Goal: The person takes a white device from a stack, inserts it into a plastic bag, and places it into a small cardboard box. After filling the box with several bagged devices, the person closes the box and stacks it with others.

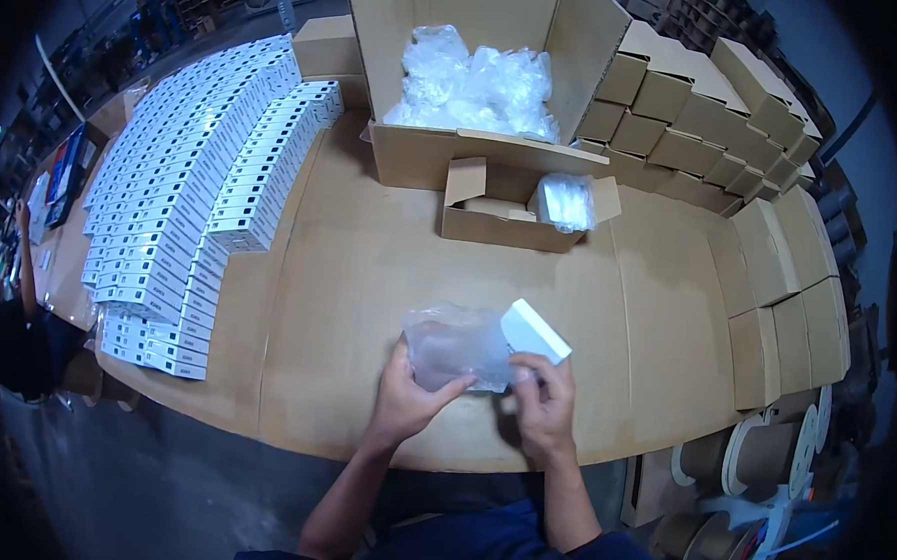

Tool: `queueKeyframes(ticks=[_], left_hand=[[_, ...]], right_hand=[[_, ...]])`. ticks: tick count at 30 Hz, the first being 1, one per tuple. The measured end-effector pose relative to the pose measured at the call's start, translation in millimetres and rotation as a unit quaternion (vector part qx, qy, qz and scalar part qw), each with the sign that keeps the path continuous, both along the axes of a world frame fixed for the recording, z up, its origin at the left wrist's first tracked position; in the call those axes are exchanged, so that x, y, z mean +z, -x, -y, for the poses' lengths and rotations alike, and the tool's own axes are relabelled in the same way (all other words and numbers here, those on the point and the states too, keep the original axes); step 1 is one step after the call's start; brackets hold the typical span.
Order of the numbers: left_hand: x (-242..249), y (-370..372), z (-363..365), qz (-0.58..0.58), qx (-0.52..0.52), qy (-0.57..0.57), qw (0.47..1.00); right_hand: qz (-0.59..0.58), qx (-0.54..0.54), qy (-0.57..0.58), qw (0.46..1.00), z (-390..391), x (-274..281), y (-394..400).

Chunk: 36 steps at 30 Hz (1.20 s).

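Observation:
A clear bubble-wrap bag (455, 350) lies across my left hand (406, 403), whose thumb presses along the near edge while the fingers pass behind it. From the bag's right end sticks out a small white box (538, 329), tilted. My right hand (546, 409) pinches at the lower side of that box, fingertips right at the bag's mouth. Beyond both hands stands an open cardboard carton (511, 231) with its flaps up; a plastic-wrapped white box (566, 201) sits in its right end.
Rows of stacked white boxes (171, 208) cover the table's left side. A large carton (404, 158) of clear bags (477, 86) stands at the back. Brown cartons (696, 121) are piled back right, more cartons (788, 295) at the right edge. Cable spools (761, 459) sit below; a person (15, 341) is far left.

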<state>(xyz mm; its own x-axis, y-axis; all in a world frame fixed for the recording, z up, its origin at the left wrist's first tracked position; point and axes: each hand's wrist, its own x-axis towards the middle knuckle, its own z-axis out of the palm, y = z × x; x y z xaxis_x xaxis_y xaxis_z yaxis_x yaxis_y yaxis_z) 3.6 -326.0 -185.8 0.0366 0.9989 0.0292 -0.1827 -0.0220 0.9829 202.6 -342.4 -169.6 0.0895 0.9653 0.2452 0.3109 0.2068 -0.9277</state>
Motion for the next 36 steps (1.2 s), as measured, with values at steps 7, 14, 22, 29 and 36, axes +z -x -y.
queueKeyframes(ticks=[7, 14, 22, 29, 36], left_hand=[[22, 7, 6, -0.213, -0.028, -0.041, 0.976], [16, 5, 9, -0.255, -0.038, -0.057, 0.964], [13, 13, 6, -0.184, -0.023, -0.047, 0.982], [5, 10, 5, -0.193, -0.029, -0.041, 0.98], [12, 11, 7, -0.166, -0.055, 0.001, 0.985]], right_hand=[[-0.251, -0.056, -0.156, 0.954, -37, 61, -19], [-0.244, 0.076, -0.142, 0.956, -53, 77, 3], [-0.165, 0.121, -0.112, 0.972, -53, 75, 3], [-0.114, 0.155, -0.112, 0.975, -61, 70, -7], [-0.075, 0.213, -0.124, 0.966, -70, 75, -8]])
